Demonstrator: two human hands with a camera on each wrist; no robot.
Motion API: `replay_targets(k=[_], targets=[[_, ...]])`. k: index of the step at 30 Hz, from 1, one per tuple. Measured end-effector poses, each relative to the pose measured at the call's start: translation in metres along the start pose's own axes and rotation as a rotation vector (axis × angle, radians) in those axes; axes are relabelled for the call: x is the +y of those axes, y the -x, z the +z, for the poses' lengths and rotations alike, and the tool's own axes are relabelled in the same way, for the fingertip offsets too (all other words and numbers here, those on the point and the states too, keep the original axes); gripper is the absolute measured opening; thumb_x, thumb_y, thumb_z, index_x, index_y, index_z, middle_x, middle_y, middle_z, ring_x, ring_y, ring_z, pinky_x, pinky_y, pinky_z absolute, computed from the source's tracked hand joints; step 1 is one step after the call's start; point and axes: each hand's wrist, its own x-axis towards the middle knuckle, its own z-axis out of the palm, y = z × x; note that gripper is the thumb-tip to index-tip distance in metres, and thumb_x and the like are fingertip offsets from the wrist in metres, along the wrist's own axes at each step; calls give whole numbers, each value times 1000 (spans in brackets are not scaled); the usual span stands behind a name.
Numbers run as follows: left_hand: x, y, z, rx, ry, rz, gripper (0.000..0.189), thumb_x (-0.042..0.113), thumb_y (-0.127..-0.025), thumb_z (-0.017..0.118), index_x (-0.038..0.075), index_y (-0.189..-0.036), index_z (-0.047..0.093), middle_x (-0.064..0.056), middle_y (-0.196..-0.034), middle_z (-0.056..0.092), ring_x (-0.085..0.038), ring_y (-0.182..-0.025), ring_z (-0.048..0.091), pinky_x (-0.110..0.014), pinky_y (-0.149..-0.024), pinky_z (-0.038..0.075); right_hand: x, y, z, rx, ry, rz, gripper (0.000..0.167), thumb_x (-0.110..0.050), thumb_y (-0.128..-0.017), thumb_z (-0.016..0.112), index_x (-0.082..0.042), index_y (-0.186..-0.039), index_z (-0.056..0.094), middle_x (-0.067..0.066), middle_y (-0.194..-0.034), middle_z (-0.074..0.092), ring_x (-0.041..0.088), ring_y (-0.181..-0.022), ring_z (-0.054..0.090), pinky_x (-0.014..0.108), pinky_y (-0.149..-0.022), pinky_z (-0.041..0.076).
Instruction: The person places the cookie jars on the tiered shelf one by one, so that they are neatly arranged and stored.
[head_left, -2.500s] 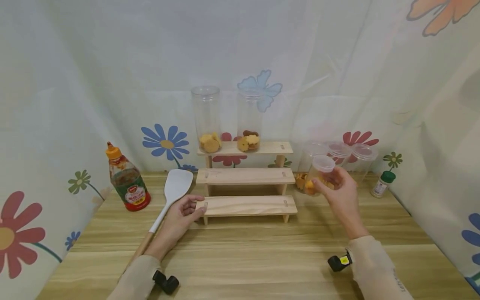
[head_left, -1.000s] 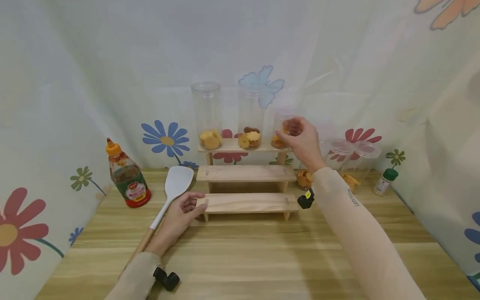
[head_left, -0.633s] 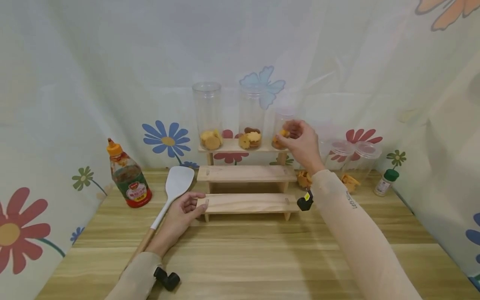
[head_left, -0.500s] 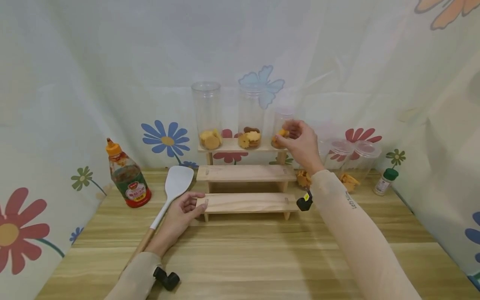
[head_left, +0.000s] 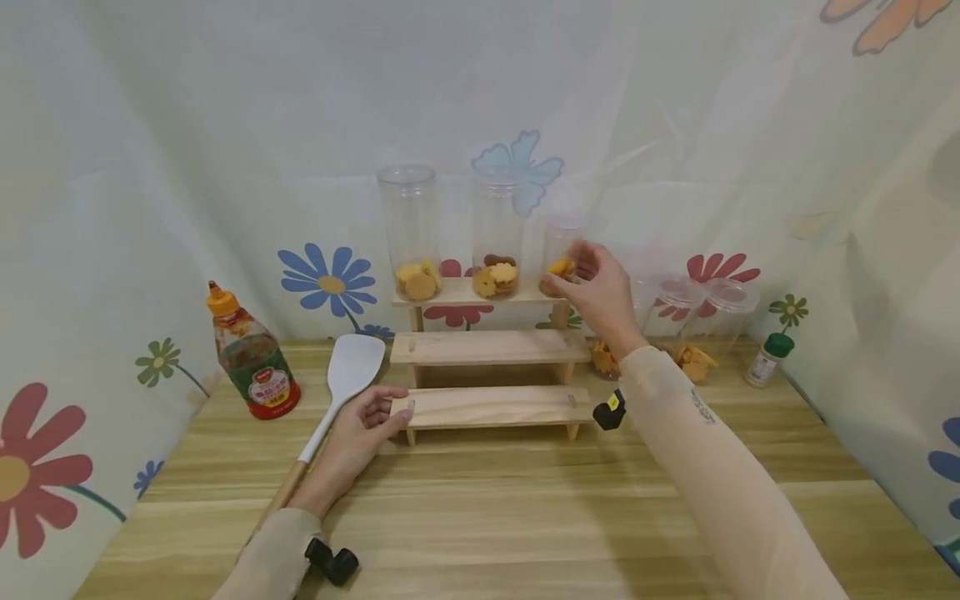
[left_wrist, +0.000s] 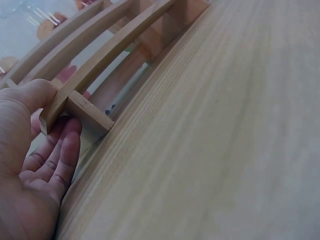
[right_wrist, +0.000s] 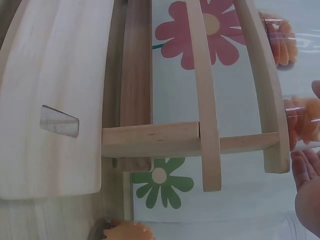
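My left hand [head_left: 367,425] grips the left end of the bottom step of a three-step wooden shelf [head_left: 491,406]; the left wrist view shows the thumb [left_wrist: 37,92] over the board and fingers beneath. On the top step's right end stands a small clear lidded jar [head_left: 561,237] of orange-yellow snacks. My right hand [head_left: 600,292] holds it, thumb in front and fingers round its right side. At the right wrist view's edge, fingertips [right_wrist: 301,167] lie against that jar [right_wrist: 302,120]. Two tall clear jars, one with yellow biscuits [head_left: 418,279] and one with mixed biscuits [head_left: 497,277], stand left of it.
Right of the shelf stand several more clear jars [head_left: 693,362] with snacks, partly behind my right arm. A green-capped shaker [head_left: 770,360] is beyond them. Left of the shelf lie a white spatula [head_left: 356,367] and stands a sauce bottle [head_left: 255,358]. A flowered curtain hangs behind.
My right hand has carried the small jar from the table at the right up to the top step's right end. Since then it has barely moved. My left hand has stayed on the bottom step.
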Motion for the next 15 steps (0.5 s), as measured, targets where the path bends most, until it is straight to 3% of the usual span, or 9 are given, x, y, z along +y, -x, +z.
replay_targets(k=[5, 10, 15], targets=[[0, -1, 1, 1, 2, -3, 38, 24, -103, 84, 8, -136, 73, -11, -107, 72, -18, -97, 67, -24, -84, 56, -4, 4, -8, 27, 49, -58, 79, -32, -97, 91, -6, -161, 53, 12, -155, 63, 29, -142, 61, 46, -124, 46], [1, 0, 2, -5, 19, -1, 38, 23, -104, 84, 7, -136, 72, -15, -108, 73, -17, -94, 68, -24, -82, 56, -9, 11, -25, 63, 32, -147, 78, -23, -97, 90, -1, -161, 51, 18, -154, 62, 33, -142, 60, 46, -124, 46], [3, 2, 2, -5, 31, 6, 39, 21, -104, 83, 5, -137, 71, -17, -107, 73, -16, -91, 69, -24, -80, 57, -17, 24, -44, 105, 2, -156, 76, -22, -99, 88, -6, -162, 51, 19, -153, 60, 35, -141, 58, 47, -122, 44]])
